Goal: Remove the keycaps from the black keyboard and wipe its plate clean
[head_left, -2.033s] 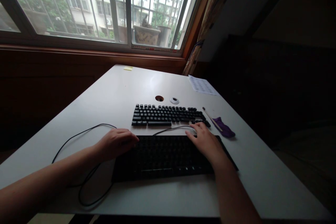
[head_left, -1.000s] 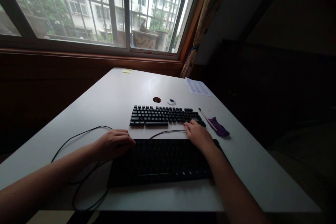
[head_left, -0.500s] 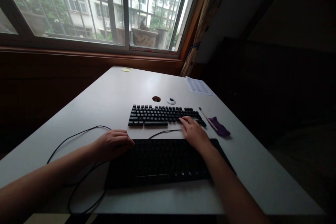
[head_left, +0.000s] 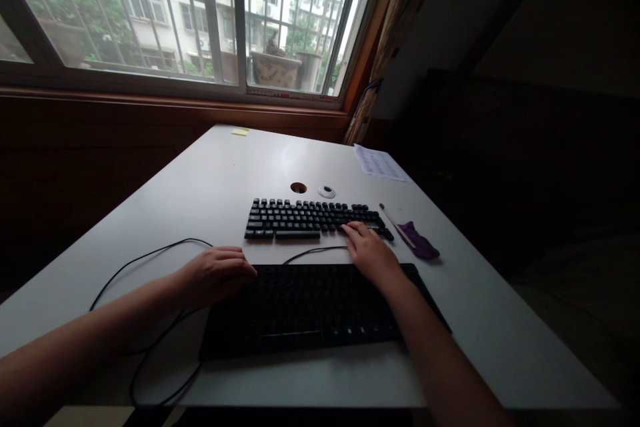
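A black keyboard (head_left: 305, 310) lies flat near the desk's front edge, its surface too dark to make out in detail. My left hand (head_left: 220, 272) rests on its back left corner, fingers curled over the edge. Behind it, loose black keycaps (head_left: 290, 217) are set out in rows in the shape of a keyboard layout. Reaching across the keyboard, my right hand (head_left: 367, 250) has its fingertips drawn together at the keycaps toward the right of the front rows. The keycap at those fingertips is mostly hidden.
A black cable (head_left: 145, 255) loops on the desk (head_left: 165, 207) at left. Right of the keycaps lie a thin brush-like stick (head_left: 397, 225) and a purple cloth (head_left: 424, 245). Farther back are a cable hole (head_left: 299, 187), a white round cover (head_left: 327, 191), printed paper (head_left: 380, 163) and a yellow note (head_left: 240, 131).
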{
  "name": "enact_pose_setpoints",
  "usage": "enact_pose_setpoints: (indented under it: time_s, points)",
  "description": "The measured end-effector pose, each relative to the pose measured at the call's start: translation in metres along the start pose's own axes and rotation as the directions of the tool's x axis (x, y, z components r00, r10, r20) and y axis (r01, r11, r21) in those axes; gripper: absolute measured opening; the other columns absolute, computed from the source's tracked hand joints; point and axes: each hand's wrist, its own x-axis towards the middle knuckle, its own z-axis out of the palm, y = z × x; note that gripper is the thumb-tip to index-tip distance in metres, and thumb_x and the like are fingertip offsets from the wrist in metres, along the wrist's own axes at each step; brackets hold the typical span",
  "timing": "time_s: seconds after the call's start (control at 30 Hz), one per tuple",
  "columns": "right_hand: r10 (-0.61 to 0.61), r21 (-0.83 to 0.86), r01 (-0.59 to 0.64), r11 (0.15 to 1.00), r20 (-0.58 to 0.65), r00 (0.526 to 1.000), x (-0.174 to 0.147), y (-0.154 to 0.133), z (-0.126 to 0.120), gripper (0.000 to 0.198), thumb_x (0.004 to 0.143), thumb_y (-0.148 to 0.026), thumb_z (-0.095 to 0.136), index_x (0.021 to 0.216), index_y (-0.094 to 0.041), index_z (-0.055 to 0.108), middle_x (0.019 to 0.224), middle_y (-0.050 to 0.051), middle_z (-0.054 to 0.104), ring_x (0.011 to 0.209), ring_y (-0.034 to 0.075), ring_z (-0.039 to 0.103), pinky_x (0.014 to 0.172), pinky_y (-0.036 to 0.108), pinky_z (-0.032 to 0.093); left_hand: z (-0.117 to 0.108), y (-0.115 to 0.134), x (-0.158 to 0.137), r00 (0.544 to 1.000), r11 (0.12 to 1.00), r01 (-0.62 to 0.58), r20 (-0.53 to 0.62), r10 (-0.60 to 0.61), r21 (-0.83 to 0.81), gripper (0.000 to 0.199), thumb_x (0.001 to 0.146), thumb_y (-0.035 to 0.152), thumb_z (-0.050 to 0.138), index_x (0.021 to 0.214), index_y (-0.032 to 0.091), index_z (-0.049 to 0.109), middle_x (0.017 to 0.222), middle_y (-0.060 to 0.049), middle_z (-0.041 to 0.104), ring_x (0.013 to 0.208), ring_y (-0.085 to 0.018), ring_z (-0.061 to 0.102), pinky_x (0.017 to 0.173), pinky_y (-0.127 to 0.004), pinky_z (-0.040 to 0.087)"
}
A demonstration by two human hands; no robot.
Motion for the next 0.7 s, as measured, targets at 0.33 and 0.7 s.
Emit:
enact_pose_setpoints:
  time_s: [0.33,0.7]
  points:
    - [0.004,0.016,-0.004,1.0,-0.024,1.0,-0.001,0.001,0.0,0.048,0.098,-0.023,0.046,0.145,-0.025,0.056,0.148,0.006,0.054,0.121,0.028,0.06,0.105,0.041,0.05,0.002,-0.002,-0.001,1.0,1.0,-0.002,-0.001,0.002,0.0,0.016,0.102,0.019,0.054,0.103,0.016,0.07,0.079,-0.008,0.068,0.071,-0.016,0.063,0.065,-0.024,0.049]
    - [0.018,0.216,0.046,0.975,-0.287,0.958,-0.009,0.004,-0.019,0.032,0.099,-0.027,0.045,0.126,-0.019,0.06,0.131,0.013,0.057,0.123,0.027,0.057,0.108,0.042,0.047,0.001,-0.002,-0.002,1.0,1.0,0.0,0.011,0.0,-0.005,0.016,0.102,0.018,0.053,0.104,0.016,0.069,0.08,-0.008,0.068,0.072,-0.016,0.062,0.066,-0.025,0.048]
